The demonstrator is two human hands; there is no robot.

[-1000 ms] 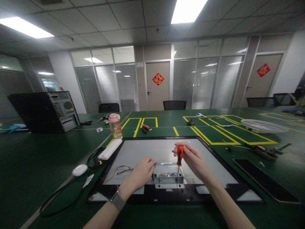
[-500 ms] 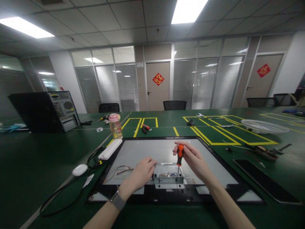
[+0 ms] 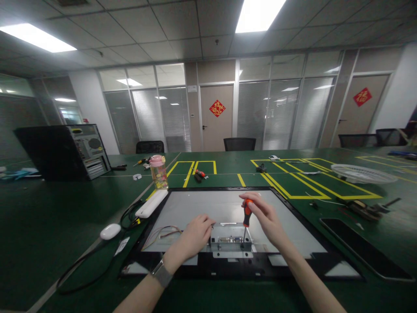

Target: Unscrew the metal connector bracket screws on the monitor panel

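A flat display panel with a black frame lies back side up before me. A small open metal box with a circuit board inside is near its front edge. My left hand has its fingers pressed together at the left edge of that box; the thumb is hidden. My right hand holds an orange and black screwdriver by its handle, some fingers extended past it. The screwdriver stands nearly upright, its tip down inside the box's right part. Thin wires lie on the panel left of the box.
Left of the panel are a white power strip, black cables, a white mouse and a pink-lidded bottle. A computer case stands far left. At right lie a black phone-like slab, a clamp-like tool and a white round frame.
My right hand has shifted slightly around the screwdriver's handle, and its fingers are straighter. The screwdriver stays in the box. My left hand has kept its place.
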